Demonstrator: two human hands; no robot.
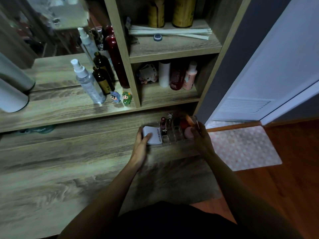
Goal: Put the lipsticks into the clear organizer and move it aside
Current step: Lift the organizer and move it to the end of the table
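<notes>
The clear organizer [174,135] sits at the far right of the wooden desk, below the shelves. Several lipsticks [163,125] stand upright in its cells, beside a pink round item [188,132] and a white box marked "skin" [152,135] at its left end. My left hand [141,144] grips the organizer's left end, thumb on the white box. My right hand [201,137] holds the right end, fingers wrapped over its side wall.
A spray bottle [89,83], dark bottles and two small figurines [120,99] stand on the ledge behind. Shelf cubbies hold more bottles [176,76]. The desk's right edge drops to a wooden floor with a patterned mat [241,147].
</notes>
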